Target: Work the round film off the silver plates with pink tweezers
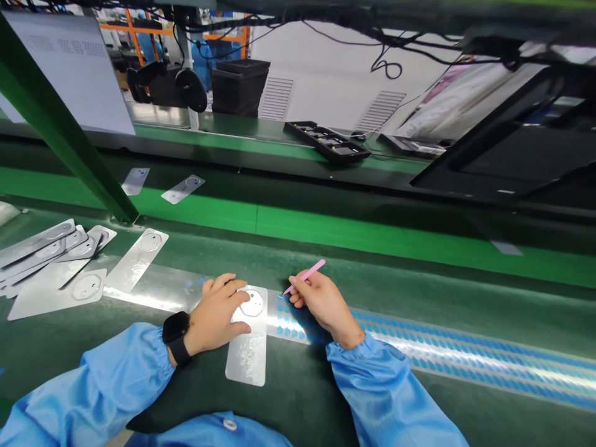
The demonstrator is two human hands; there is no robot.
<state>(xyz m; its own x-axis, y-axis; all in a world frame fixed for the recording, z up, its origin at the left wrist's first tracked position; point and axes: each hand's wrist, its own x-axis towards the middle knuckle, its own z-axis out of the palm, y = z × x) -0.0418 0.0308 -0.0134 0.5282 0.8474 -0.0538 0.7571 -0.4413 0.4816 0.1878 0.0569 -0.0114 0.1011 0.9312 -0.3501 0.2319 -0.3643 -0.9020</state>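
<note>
Pink tweezers (305, 277) are pinched in my right hand (323, 304), their tip pointing down and left at the near end of a clear strip (456, 351) covered in rows of small blue stickers. My left hand (218, 313) rests over the left side of a thin silvery panel (251, 357), fingers spread, with the thumb and a fingertip touching its surface. A round, cut-out pattern (252, 302) shows at the panel's upper end. Just right of the panel, the tweezer tip is close to the blue stickers; whether it holds one is too small to tell.
Similar panels (56, 254) lie in an overlapping pile at the left, beside a single panel (137, 259). Two more panels (183, 189) sit on the green ledge beyond. A green post (69, 124) slants up at left. A black tray (328, 141) stands on the back shelf.
</note>
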